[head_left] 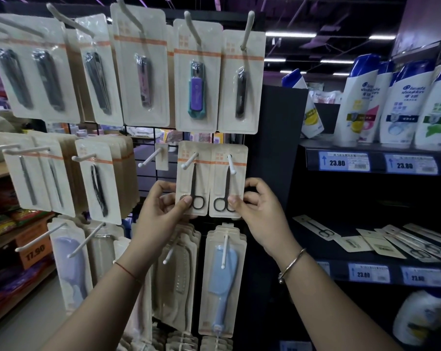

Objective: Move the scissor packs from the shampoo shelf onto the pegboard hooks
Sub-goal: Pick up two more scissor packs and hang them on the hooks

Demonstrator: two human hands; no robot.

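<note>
Two beige scissor packs hang side by side on white pegboard hooks in the middle row. My left hand (161, 206) pinches the lower edge of the left scissor pack (193, 173), which hangs on the left hook (189, 160). With thumb and fingers at its bottom right corner, my right hand (255, 206) grips the right scissor pack (227, 183) on the right hook (231, 164). Several more scissor packs (406, 243) lie flat on the dark shelf at the right, below the shampoo bottles (396, 102).
Nail clipper packs (196, 79) fill the top hooks. Tweezer packs (98, 183) hang to the left and brush packs (222, 279) below. An almost bare hook (151, 158) sticks out left of the scissors. A black shelf side panel (272, 148) borders the pegboard.
</note>
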